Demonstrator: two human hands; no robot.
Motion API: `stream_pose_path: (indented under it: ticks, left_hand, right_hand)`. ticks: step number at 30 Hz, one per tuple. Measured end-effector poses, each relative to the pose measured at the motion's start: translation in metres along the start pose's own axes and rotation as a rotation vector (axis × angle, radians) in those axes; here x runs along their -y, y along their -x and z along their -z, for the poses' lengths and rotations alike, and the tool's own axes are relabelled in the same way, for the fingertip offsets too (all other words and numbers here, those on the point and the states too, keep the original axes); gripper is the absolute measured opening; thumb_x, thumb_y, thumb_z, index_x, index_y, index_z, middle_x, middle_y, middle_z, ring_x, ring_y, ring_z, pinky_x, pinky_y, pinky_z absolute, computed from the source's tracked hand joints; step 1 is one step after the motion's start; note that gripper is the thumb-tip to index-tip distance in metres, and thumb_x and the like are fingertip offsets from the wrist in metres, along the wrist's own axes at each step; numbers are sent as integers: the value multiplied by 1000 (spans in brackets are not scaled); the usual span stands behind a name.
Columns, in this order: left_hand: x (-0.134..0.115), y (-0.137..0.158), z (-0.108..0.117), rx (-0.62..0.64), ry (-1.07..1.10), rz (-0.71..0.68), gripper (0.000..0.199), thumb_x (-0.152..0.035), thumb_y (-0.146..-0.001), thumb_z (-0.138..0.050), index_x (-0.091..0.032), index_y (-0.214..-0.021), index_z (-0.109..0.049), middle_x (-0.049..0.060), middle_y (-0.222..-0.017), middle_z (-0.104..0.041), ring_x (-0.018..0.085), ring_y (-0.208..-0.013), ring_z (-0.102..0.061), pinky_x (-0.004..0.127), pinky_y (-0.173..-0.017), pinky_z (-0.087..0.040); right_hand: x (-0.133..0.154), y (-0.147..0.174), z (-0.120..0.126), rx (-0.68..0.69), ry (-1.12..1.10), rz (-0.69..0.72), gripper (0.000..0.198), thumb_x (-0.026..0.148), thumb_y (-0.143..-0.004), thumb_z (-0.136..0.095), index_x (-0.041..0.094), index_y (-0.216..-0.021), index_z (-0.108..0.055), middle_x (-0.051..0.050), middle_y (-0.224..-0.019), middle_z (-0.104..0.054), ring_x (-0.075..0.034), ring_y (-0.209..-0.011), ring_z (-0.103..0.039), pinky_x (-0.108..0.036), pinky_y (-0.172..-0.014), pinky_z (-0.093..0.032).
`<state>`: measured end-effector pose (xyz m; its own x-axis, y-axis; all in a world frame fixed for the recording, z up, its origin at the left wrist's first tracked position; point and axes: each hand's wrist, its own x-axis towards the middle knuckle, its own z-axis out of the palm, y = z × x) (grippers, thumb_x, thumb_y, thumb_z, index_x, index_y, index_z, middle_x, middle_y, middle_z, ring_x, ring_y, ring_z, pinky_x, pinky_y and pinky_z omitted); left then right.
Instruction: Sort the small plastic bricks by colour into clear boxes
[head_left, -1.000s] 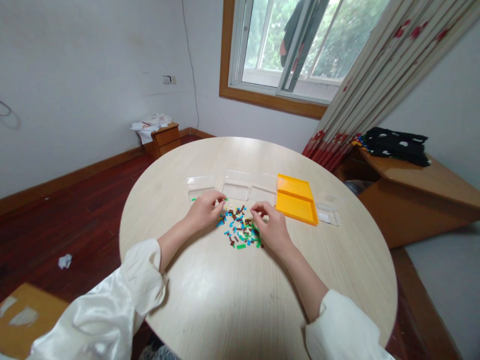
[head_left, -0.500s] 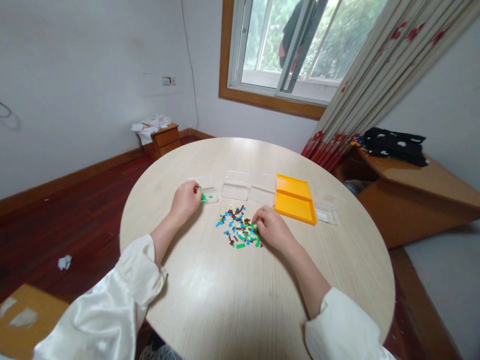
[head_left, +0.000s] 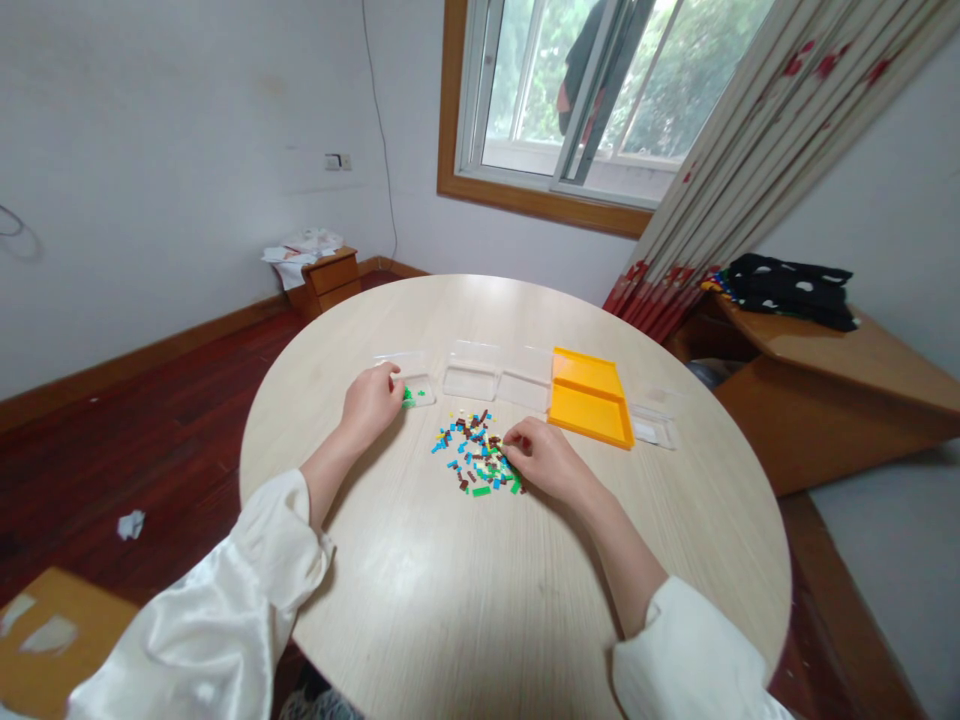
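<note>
My left hand point(head_left: 373, 408) is over the near left part of a clear plastic box point(head_left: 426, 403), its fingers curled together. Several small green bricks point(head_left: 409, 397) lie in that box beside my fingertips. Whether my left fingers hold a piece is hidden. My right hand point(head_left: 546, 458) reaches the right side of a loose pile of tiny toy bricks point(head_left: 471, 455), brown, blue, green, yellow and white. Its thumb and forefinger are pinched together at the pile's edge. What they grip is too small to make out.
Two more clear boxes point(head_left: 469, 384) stand along the back of the round table point(head_left: 480, 600). An open yellow case point(head_left: 592, 412) is to their right, then another clear box point(head_left: 654, 432) with something white inside. Beyond the table are a window, a curtain point(head_left: 720, 150) and a wooden cabinet point(head_left: 847, 380).
A green brick that showed at my left fingertips is no longer visible there. My right hand has shifted slightly left over the pile, fingers drawn closer together.
</note>
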<state>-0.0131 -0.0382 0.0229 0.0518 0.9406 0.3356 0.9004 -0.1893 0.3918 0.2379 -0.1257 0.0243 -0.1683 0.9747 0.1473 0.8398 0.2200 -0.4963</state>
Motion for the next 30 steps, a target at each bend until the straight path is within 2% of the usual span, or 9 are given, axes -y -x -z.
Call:
stream_pose_path:
  ticks: [12,19,24,30]
  left_hand:
    - [-9,5,2,46,31,-5,29,-23,-82,-45,-14,-102,-64,8,-83,-69,21,-78,-62,28,-71,-43]
    - [-18,12,-2,71,125,-110,28,-24,-83,-46,-14,-100,-65,8,-82,-69,21,-76,-61,29,-71,-43]
    - [-25,16,-6,120,200,-182,28,-25,-84,-44,-14,-96,-66,7,-81,-69,19,-73,-60,28,-70,-43]
    - [-25,17,-7,121,240,-206,28,-26,-85,-42,-13,-94,-66,6,-77,-67,17,-69,-58,27,-66,-41]
  right_hand:
    - [0,-3,-1,80,-23,-58,15,15,-77,-56,14,-83,-69,-8,-83,-69,-16,-76,-61,-24,-69,-43]
    - [9,-3,-2,83,32,-96,17,14,-78,-55,15,-87,-70,-8,-87,-69,-15,-80,-61,-23,-72,-43]
    - [14,-4,-4,72,90,-107,16,12,-78,-54,15,-82,-69,-7,-84,-68,-15,-79,-60,-23,-71,-41]
    - [16,-4,-2,74,97,-106,19,9,-77,-50,15,-75,-67,-7,-76,-67,-14,-71,-58,-23,-67,-39]
